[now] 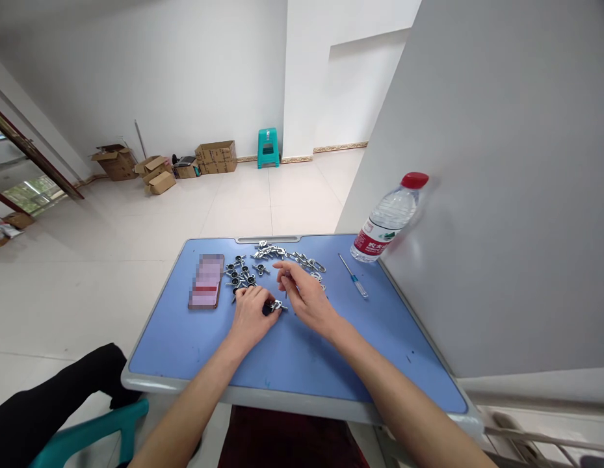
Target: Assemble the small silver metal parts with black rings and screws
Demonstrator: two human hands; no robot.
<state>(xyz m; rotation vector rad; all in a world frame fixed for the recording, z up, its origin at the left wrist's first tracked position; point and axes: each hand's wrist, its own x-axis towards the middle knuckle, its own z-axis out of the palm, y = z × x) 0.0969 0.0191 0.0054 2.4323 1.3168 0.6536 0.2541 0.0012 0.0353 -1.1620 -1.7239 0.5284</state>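
Note:
My left hand (250, 316) is closed on a small metal fitting (277, 305) with a dark rounded part, held low over the blue tabletop. Just to the right, my right hand (309, 300) hovers with bent fingers drawn together; anything in its fingertips is too small to make out. Beyond my left hand lie several metal fittings with black round centres (239, 277). A curved row of silver metal pieces (272, 251) runs along the far side, and some of it is hidden behind my right hand.
A phone (207, 281) lies at the left of the blue table (302, 370). To the right are a screwdriver (354, 277) and a red-capped water bottle (387, 224) near a grey panel (516, 195). Cardboard boxes (216, 157) and a teal stool (268, 148) stand by the wall.

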